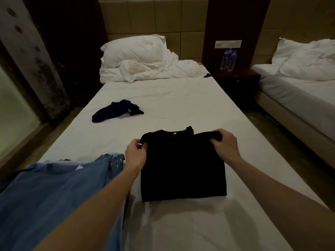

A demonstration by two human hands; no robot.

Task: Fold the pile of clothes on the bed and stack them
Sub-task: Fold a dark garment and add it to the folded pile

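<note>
Left hand (136, 154) pinches the left shoulder corner of the black shirt (183, 171), thumb and fingers curled on the cloth. Right hand (225, 144) grips the right shoulder, where a bunched sleeve or fold sits raised off the body. Holding both top corners looks like the setup for pulling the top edge square, or bringing it down toward the hem; can't tell which.

Shirt lies flat on the bed (163, 98), near the foot end, collar away from the person. Sides look already tucked in, since the outline is a narrow rectangle. So likely mid-fold, one lengthwise fold left.

Blue shirt (59, 189) lies spread just left of it, partly under the left forearm, unfolded, probably next in line. Dark blue garment (116, 111) is crumpled farther up the bed, well apart, untouched. No finished stack visible.

Pillow (134, 49) and rumpled sheet sit at the headboard, clear of the work area. Water bottles (229, 58) on the nightstand, second bed to the right.
</note>
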